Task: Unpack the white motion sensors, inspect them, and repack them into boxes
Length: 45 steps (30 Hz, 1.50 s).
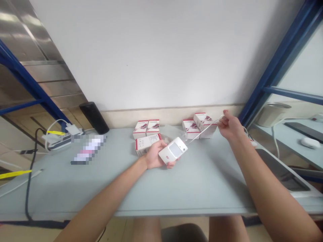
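A white motion sensor (173,150) with a greyish window lies tilted in my left hand (156,155), whose fingers wrap round its lower end and underside. From its upper end a thin silvery antenna (202,130) runs up to the right. My right hand (227,125) is closed in a pinch at the far end of that antenna. Just behind my left hand lies a red-and-white box (146,142) on its side. Two small boxes (146,128) stand side by side behind it, and several similar boxes (199,125) are grouped behind the antenna.
On the grey table (101,191), a black cylinder (94,117) leans at the back left near a pixelated phone-like object (88,150). A power strip (66,138) with cables sits at the left edge. A white-framed tablet-like device (282,171) lies right, beside the blue metal frame (274,58).
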### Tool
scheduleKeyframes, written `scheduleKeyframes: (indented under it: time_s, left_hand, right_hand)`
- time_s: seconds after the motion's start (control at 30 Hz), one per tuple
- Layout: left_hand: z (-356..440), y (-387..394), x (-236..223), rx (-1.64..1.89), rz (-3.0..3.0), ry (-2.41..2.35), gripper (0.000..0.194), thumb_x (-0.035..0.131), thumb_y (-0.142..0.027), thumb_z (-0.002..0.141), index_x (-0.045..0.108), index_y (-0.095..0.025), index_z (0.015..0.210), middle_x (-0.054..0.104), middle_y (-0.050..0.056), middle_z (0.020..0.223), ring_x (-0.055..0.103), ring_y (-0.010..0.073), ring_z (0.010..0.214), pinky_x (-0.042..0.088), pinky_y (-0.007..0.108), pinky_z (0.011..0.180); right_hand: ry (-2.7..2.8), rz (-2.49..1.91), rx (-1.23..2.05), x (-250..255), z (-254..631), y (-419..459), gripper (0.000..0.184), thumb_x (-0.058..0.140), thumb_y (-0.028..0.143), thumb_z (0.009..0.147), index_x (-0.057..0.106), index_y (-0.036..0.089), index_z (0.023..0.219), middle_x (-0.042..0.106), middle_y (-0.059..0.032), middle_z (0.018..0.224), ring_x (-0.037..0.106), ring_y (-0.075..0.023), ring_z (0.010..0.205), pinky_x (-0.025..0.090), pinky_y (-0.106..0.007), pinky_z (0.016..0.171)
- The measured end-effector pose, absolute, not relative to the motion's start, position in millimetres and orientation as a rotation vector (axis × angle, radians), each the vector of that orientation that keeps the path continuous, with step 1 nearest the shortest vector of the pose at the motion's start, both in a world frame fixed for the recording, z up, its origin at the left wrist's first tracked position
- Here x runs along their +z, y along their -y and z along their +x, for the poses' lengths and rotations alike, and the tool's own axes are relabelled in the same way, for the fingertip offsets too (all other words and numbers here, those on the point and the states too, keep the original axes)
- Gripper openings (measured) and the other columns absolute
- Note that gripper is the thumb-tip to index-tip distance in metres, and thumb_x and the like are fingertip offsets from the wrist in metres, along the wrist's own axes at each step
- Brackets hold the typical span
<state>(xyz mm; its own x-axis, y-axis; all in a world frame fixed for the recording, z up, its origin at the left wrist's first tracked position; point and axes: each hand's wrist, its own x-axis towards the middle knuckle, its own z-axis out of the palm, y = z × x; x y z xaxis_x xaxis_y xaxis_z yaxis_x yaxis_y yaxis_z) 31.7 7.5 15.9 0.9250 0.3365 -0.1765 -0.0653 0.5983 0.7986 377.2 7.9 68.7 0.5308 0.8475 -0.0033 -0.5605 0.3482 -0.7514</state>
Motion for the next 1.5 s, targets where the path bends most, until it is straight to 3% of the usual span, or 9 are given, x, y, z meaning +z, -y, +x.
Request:
scheduleKeyframes:
  time_s: [0.3, 0.47, 0.6, 1.03, 1.5]
  left_hand:
    - [27, -9, 13, 0.246, 0.898, -0.318, 0.064, 0.046, -0.047, 0.085, 0.054, -0.01, 0.137, 0.07, 0.013, 0.093, 0.059, 0.0222, 0.057, 0.04, 0.033, 0.055]
    - [27, -11, 13, 0.235, 0.902, -0.338, 0.061, 0.048, -0.047, 0.084, 0.057, -0.01, 0.132, 0.071, 0.015, 0.095, 0.06, 0.0224, 0.059, 0.041, 0.033, 0.056]
    - [27, -10, 15, 0.234, 0.912, -0.363, 0.059, 0.047, -0.046, 0.085, 0.057, -0.011, 0.132, 0.071, 0.015, 0.095, 0.06, 0.0225, 0.059, 0.04, 0.033, 0.058]
    - [26, -11, 14, 0.233, 0.903, -0.358, 0.055, 0.049, -0.046, 0.085, 0.059, -0.011, 0.126, 0.071, 0.015, 0.095, 0.06, 0.0225, 0.062, 0.04, 0.034, 0.059]
    - [26, -14, 9, 0.211, 0.907, -0.332, 0.055, 0.051, -0.046, 0.083, 0.054, -0.018, 0.131, 0.072, 0.014, 0.096, 0.062, 0.025, 0.064, 0.042, 0.036, 0.062]
  right_hand:
    - [0.513, -0.763, 0.917, 57, 378, -16, 0.032, 0.086, 0.036, 0.09, 0.058, 0.023, 0.085, 0.029, 0.0132, 0.053, 0.021, -0.0048, 0.043, 0.024, -0.015, 0.034]
    - [0.512, -0.752, 0.893, 61, 381, -15, 0.049, 0.094, 0.035, 0.08, 0.047, 0.023, 0.076, 0.028, 0.0129, 0.055, 0.021, -0.005, 0.045, 0.024, -0.016, 0.034]
    - [0.518, -0.787, 0.88, 64, 382, -13, 0.052, 0.092, 0.036, 0.081, 0.042, 0.024, 0.074, 0.027, 0.013, 0.055, 0.021, -0.0054, 0.045, 0.025, -0.017, 0.035]
    - [0.517, -0.77, 0.938, 65, 379, -10, 0.032, 0.088, 0.038, 0.087, 0.06, 0.023, 0.089, 0.029, 0.0124, 0.057, 0.022, -0.0044, 0.045, 0.024, -0.016, 0.036]
    - [0.526, -0.791, 0.962, 64, 378, -9, 0.028, 0.084, 0.036, 0.088, 0.059, 0.022, 0.086, 0.031, 0.0117, 0.058, 0.026, -0.0044, 0.044, 0.024, -0.018, 0.038]
